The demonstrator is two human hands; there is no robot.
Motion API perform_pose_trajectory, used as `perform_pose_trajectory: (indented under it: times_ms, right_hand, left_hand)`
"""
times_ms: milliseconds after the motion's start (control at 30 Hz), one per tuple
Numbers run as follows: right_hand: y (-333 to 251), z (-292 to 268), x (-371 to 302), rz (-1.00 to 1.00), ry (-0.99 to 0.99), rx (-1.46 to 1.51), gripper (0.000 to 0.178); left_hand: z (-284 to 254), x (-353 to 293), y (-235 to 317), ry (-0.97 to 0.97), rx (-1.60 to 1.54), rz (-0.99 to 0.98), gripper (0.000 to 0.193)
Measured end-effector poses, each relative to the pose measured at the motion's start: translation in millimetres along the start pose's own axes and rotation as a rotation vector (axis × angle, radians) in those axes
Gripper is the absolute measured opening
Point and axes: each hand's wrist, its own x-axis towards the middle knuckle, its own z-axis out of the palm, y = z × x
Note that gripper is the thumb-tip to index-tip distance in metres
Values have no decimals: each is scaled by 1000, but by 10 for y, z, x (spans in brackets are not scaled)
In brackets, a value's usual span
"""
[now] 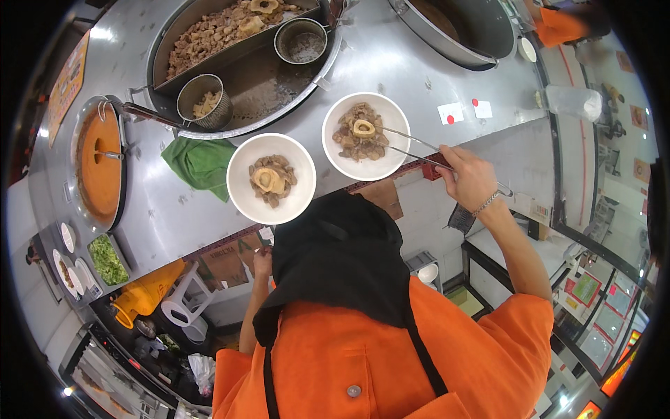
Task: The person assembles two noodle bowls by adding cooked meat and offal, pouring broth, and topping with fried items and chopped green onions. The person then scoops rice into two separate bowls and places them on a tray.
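My right hand (468, 176) is closed around metal tongs (417, 142). The tips of the tongs reach into the right white bowl (333, 112), at a ring-shaped bone piece (363, 128) that lies on chopped meat (359, 148). Next to it on the counter, the left white bowl (241, 199) holds meat with a bone piece (269, 181) on top. Below the counter's front edge, my left hand (262, 262) is closed, and a small white slip (266, 235) shows at its fingertips; the fingers are partly hidden.
Beyond the bowls sits a large divided pot (328, 66) with meat, broth and two strainers (222, 105). A green cloth (199, 166) lies beside it. At left are a pan of orange sauce (98, 174) and chopped greens (108, 260). Another big pot (481, 59) stands far right, near paper slips (451, 114).
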Motion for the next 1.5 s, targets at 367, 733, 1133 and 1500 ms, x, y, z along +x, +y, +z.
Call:
perform_pose_trajectory:
  times_ms: [367, 733, 1133, 1500]
  right_hand:
    - [-393, -516, 38, 91, -277, -145, 22]
    - [-765, -636, 299, -99, -141, -241, 24]
    - [-1951, -309, 3997, 101, -213, -243, 43]
    - [-1910, 93, 4286, 67, -122, -308, 42]
  left_hand:
    - [6, 238, -215, -19, -128, 36, 25]
    - [-15, 141, -199, 125, -80, 64, 24]
    - [-97, -154, -658, 81, -617, -179, 17]
    - [-205, -701, -1177, 142, -527, -232, 18]
